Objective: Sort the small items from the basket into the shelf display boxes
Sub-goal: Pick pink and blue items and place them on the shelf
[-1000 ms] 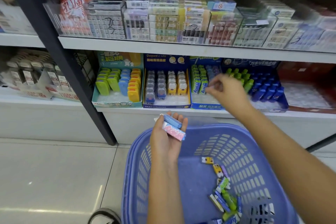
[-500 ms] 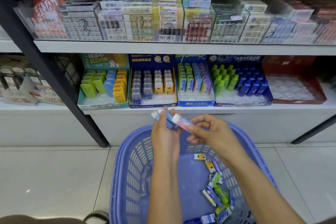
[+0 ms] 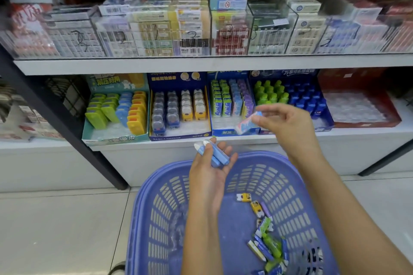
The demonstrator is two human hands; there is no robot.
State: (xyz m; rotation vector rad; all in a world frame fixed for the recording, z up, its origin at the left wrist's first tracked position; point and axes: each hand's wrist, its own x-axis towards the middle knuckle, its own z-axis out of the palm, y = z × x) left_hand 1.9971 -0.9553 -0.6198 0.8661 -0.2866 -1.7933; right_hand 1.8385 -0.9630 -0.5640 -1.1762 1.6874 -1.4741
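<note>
A white two-tier shelf (image 3: pixel 201 66) spans the far side, its upper board crowded with clear rigid cases (image 3: pixel 271 33) of boxed goods. Near, a lavender plastic basket (image 3: pixel 165 207) with slotted walls holds loose small wrapped items (image 3: pixel 266 236) along its right side. Glossy cardboard display boxes (image 3: pixel 178 135) stand on the lower board. The right hand (image 3: pixel 288 123) has its grip pinched on a flat pink-and-blue pack (image 3: pixel 247 123), just before the third box. The left hand (image 3: pixel 212 167) cradles two blue white-capped sticks (image 3: pixel 218 155) in its grip above the basket's far rim.

Pkt (image 3: pixel 245 124) in your R hand (image 3: pixel 288 125): blurred, print unreadable. L hand (image 3: pixel 212 169) thumb covers part of blue sticks (image 3: pixel 220 156). Basket (image 3: pixel 161 207) cut off at 6 o'clock. Top-shelf labels (image 3: pixel 192 35), 12 o'clock: blurred.
</note>
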